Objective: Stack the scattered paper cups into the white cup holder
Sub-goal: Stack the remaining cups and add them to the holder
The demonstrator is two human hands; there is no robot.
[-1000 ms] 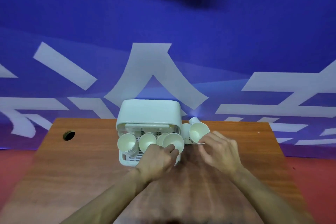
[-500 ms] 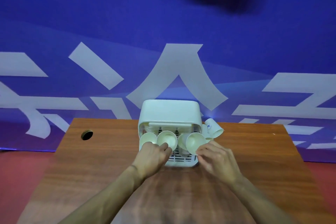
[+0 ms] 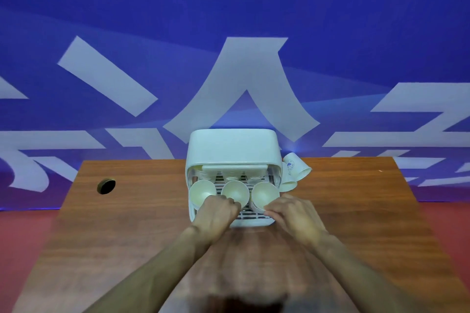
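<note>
Head view: your table (image 3: 356,198) runs wide on both sides of the cup holder (image 3: 232,145), which sits centred at the far edge. A hole (image 3: 106,186) lies well left. Two loose cups (image 3: 296,169) lie tipped just beside its right wall. Your left hand (image 3: 216,213), fingers curled, pinches the middle cup (image 3: 235,190) at its near rim. Your right hand (image 3: 292,213) pinches the right cup (image 3: 264,194) likewise. With the left cup (image 3: 202,192), they fill the holder's front tray, cream insides facing you.
</note>
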